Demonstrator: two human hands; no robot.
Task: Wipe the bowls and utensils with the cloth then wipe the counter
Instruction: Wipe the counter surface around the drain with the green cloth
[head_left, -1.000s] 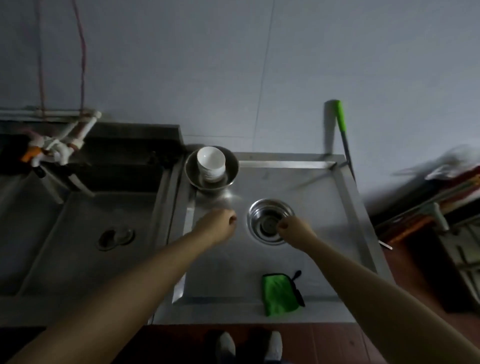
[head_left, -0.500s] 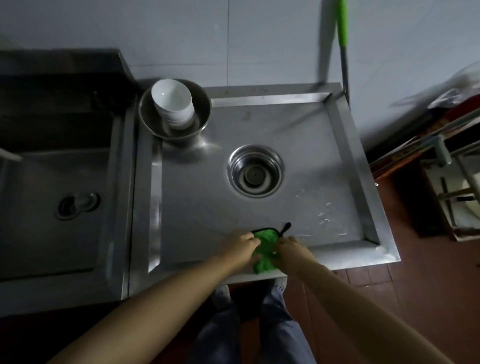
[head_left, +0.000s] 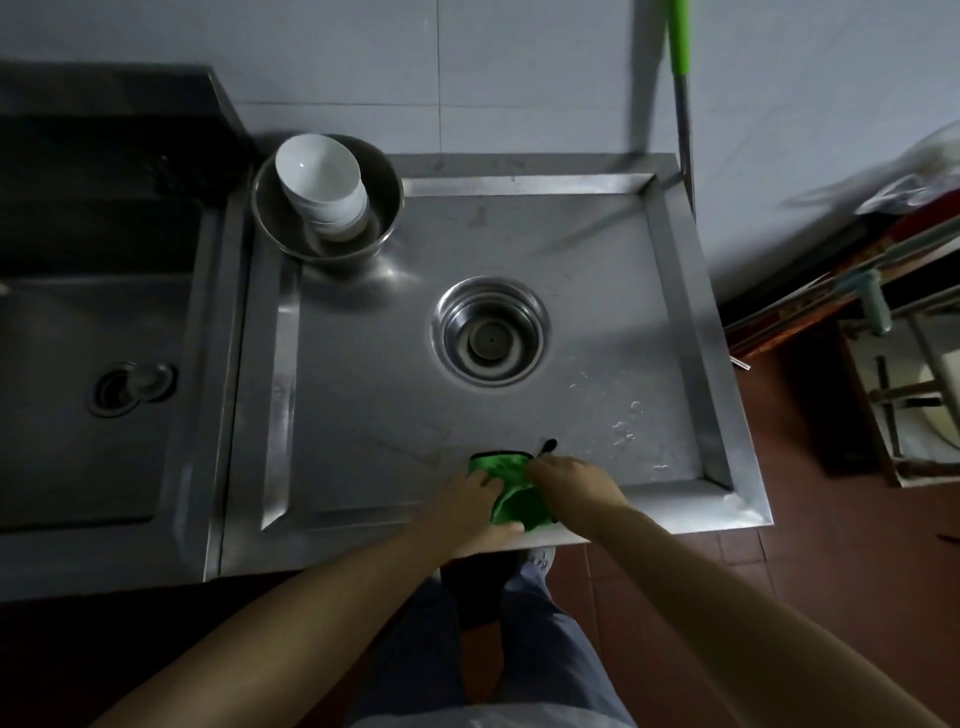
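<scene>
Here both hands meet at the near edge of the steel worktop (head_left: 363, 415): the left hand (head_left: 467, 506) and the right hand (head_left: 574, 483) each grip the green cloth (head_left: 514, 493), fingers curled into its folds, bunching it between them. Beyond the hands sits a round drain (head_left: 491, 332); farther off to the left, stacked white bowls (head_left: 322, 184) rest inside a metal bowl (head_left: 384, 192).
</scene>
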